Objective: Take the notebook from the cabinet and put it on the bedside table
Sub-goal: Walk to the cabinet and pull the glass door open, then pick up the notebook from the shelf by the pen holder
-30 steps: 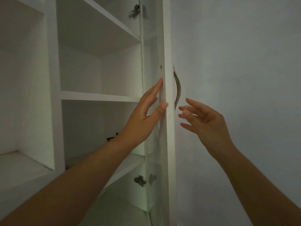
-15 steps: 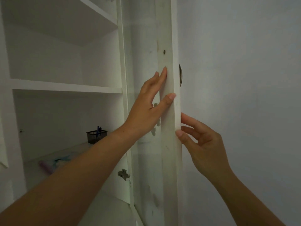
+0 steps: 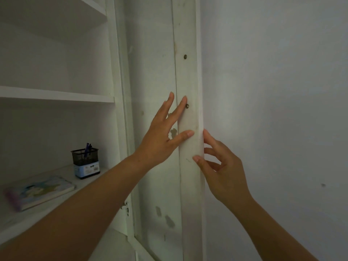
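A notebook (image 3: 38, 192) with a pale, colourful cover lies flat on the lower cabinet shelf (image 3: 17, 221) at the left. The white glass cabinet door (image 3: 189, 72) is swung wide open against the wall. My left hand (image 3: 162, 134) lies flat on the door's inner face, fingers spread, holding nothing. My right hand (image 3: 222, 166) pinches the door's outer edge between thumb and fingertips. Both hands are well to the right of the notebook.
A black mesh pen holder (image 3: 85, 162) with pens stands on the same shelf, behind and right of the notebook. Another white shelf (image 3: 56, 95) sits above. A bare white wall (image 3: 273, 91) fills the right side. A hinge (image 3: 125, 207) shows on the cabinet frame.
The door has swung further open toward the wall under both hands. The view has turned, so the notebook and pen holder now show fully on the lower shelf.
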Action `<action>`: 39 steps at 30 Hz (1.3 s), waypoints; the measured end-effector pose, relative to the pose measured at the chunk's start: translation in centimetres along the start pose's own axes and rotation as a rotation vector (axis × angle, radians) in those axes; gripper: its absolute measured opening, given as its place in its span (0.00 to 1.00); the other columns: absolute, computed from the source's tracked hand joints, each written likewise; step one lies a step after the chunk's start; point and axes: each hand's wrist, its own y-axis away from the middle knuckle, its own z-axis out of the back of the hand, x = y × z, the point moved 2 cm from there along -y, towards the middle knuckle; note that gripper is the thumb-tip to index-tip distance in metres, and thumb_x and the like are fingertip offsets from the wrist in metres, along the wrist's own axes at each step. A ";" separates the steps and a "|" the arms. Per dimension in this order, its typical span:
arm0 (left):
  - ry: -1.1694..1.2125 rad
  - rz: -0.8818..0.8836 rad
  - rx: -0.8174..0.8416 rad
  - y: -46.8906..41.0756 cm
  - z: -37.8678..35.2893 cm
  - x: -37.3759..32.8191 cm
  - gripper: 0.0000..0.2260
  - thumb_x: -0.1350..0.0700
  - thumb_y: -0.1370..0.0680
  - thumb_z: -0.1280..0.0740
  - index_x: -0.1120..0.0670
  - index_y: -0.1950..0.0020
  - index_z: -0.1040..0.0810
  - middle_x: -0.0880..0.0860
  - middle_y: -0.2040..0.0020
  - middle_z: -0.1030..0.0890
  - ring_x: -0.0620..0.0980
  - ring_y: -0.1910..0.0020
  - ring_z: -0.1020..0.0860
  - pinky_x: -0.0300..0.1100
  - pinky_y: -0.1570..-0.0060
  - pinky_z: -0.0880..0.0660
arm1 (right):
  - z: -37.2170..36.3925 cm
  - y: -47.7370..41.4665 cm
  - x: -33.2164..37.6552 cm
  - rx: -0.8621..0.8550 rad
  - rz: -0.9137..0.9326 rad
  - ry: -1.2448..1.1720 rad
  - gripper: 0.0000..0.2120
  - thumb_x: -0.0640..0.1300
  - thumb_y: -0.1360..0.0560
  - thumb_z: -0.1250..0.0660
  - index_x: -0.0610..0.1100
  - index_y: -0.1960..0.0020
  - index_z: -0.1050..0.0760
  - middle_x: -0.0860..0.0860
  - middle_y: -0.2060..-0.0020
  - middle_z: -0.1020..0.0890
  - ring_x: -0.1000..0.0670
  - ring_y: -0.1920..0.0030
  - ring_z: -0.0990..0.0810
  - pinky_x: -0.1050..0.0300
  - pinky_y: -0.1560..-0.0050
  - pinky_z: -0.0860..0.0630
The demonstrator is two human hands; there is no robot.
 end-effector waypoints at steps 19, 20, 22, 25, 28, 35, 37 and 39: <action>-0.212 0.014 -0.012 -2.5 -6.0 1.5 0.28 0.38 0.26 0.45 0.34 0.32 0.59 0.39 0.28 0.63 0.38 0.31 0.64 0.37 0.39 0.56 | 2.9 -2.3 -6.0 -0.002 -0.003 0.140 0.25 0.42 0.26 0.34 0.59 0.35 0.40 0.56 0.43 0.26 0.61 0.50 0.24 0.75 0.52 0.26; -0.229 0.015 -0.011 -2.6 -6.3 1.6 0.28 0.38 0.26 0.45 0.35 0.31 0.59 0.40 0.27 0.63 0.39 0.31 0.64 0.38 0.39 0.55 | 3.0 -2.5 -6.4 0.000 -0.010 0.141 0.26 0.42 0.26 0.35 0.59 0.35 0.41 0.56 0.43 0.26 0.60 0.50 0.24 0.75 0.52 0.27; -0.265 0.029 -0.003 -2.8 -6.9 2.0 0.29 0.37 0.26 0.45 0.36 0.31 0.58 0.42 0.26 0.62 0.41 0.29 0.63 0.41 0.38 0.54 | 3.2 -2.9 -7.1 0.002 -0.025 0.143 0.26 0.42 0.26 0.35 0.59 0.35 0.41 0.56 0.43 0.26 0.60 0.51 0.24 0.76 0.53 0.27; -0.317 0.041 -0.001 -2.8 -7.9 2.6 0.30 0.32 0.28 0.49 0.37 0.30 0.57 0.48 0.23 0.58 0.46 0.26 0.60 0.44 0.36 0.55 | 3.4 -3.4 -8.1 -0.002 -0.034 0.142 0.25 0.42 0.25 0.35 0.60 0.35 0.41 0.56 0.44 0.26 0.60 0.51 0.24 0.76 0.55 0.27; -0.331 0.045 -0.016 -2.6 -8.5 3.1 0.31 0.29 0.30 0.55 0.37 0.29 0.56 0.48 0.23 0.56 0.48 0.26 0.58 0.45 0.36 0.59 | 3.6 -3.8 -8.5 0.006 -0.040 0.131 0.25 0.42 0.26 0.35 0.60 0.35 0.41 0.56 0.44 0.26 0.60 0.52 0.24 0.76 0.54 0.27; -0.329 0.059 -0.029 -2.3 -8.3 2.8 0.32 0.29 0.29 0.55 0.39 0.28 0.52 0.49 0.23 0.53 0.51 0.24 0.52 0.40 0.35 0.61 | 4.0 -3.9 -8.4 0.038 -0.040 0.116 0.27 0.42 0.26 0.34 0.59 0.34 0.41 0.56 0.45 0.26 0.60 0.54 0.23 0.76 0.57 0.27; -0.318 0.049 -0.022 -1.9 -7.9 2.9 0.28 0.33 0.26 0.51 0.38 0.29 0.53 0.45 0.24 0.53 0.50 0.24 0.50 0.45 0.32 0.51 | 4.1 -3.8 -8.1 0.042 -0.038 0.098 0.26 0.42 0.26 0.33 0.58 0.34 0.39 0.56 0.44 0.26 0.60 0.54 0.23 0.76 0.57 0.27; -0.313 0.033 0.009 -1.2 -7.2 3.2 0.26 0.36 0.25 0.48 0.34 0.30 0.56 0.41 0.25 0.54 0.45 0.26 0.50 0.50 0.31 0.45 | 4.4 -3.6 -7.4 0.040 -0.046 0.072 0.25 0.42 0.27 0.33 0.55 0.34 0.36 0.56 0.44 0.25 0.61 0.53 0.23 0.76 0.57 0.27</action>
